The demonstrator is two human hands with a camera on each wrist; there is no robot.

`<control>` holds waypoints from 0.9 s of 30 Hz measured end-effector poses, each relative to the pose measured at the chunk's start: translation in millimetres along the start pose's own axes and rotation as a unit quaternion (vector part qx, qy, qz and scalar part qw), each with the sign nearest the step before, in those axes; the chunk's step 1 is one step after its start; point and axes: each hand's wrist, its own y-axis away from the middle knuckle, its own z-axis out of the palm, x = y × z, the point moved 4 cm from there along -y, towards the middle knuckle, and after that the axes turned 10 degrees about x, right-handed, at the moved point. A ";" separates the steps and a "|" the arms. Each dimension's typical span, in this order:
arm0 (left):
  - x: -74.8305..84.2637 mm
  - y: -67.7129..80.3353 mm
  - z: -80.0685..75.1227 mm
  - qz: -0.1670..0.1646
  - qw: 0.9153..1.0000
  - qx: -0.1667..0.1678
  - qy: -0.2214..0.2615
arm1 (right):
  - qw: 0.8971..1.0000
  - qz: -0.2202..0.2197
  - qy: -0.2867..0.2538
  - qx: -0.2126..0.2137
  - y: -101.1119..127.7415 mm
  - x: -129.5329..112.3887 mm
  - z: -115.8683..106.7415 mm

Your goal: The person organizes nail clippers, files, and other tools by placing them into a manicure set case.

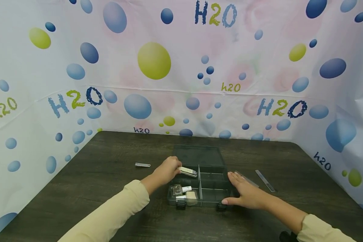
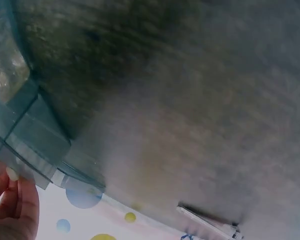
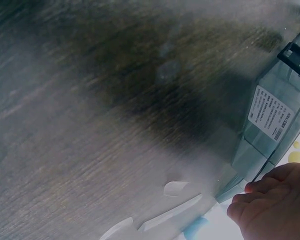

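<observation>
Hands are busy at a see-through plastic box (image 1: pixel 211 188) near the bottom middle of the head view. The box sits on a dark wooden table (image 1: pixel 109 188) with its lid open toward the back wall.

The left hand (image 1: pixel 166 170) pinches a nail clipper (image 1: pixel 188 171) between its fingers and holds it over the back left part of the box. In the front left part lie a small clear bottle (image 1: pixel 176 190), a little white tube (image 1: pixel 186 189) and a tan block (image 1: pixel 191 196).

The right hand (image 1: pixel 245 192) lies flat against the right side of the box. Its fingers are straight and close together, and they touch the box wall. In the right wrist view the fingertips (image 3: pixel 255 192) rest by the box corner, near a white label (image 3: pixel 271 113).

Another nail clipper (image 1: pixel 142 164) lies on the table, left of the box. A clear nail file (image 1: pixel 265 180) lies to the right, and one more thin strip (image 1: pixel 246 179) lies just behind the right hand.
</observation>
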 end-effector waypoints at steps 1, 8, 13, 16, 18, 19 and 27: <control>0.6 -0.8 0.0 0.002 1.000 -0.004 -0.004 | 1.000 0.001 -0.001 -0.001 -0.1 -0.1 -0.1; 5.6 -9.3 3.5 -0.020 0.993 -0.077 -0.083 | 1.000 0.003 0.000 -0.002 -0.5 -0.8 -0.5; 8.5 -13.6 8.2 -0.036 0.977 -0.123 -0.170 | 1.000 0.004 0.002 -0.003 -0.7 -1.2 0.3; 9.4 -14.4 10.9 -0.029 0.971 -0.130 -0.197 | 1.000 0.007 0.001 -0.002 -0.4 -0.9 0.6; 9.4 -14.6 12.5 -0.027 0.969 -0.133 -0.206 | 1.000 0.004 0.001 0.000 -0.4 -0.8 0.7; 9.9 -14.6 12.8 -0.026 0.969 -0.133 -0.208 | 1.000 0.004 0.001 0.000 -0.3 -0.8 0.8; 5.5 -12.7 10.0 -0.043 0.988 -0.094 -0.111 | 1.000 0.009 0.000 -0.002 -0.2 1.0 0.5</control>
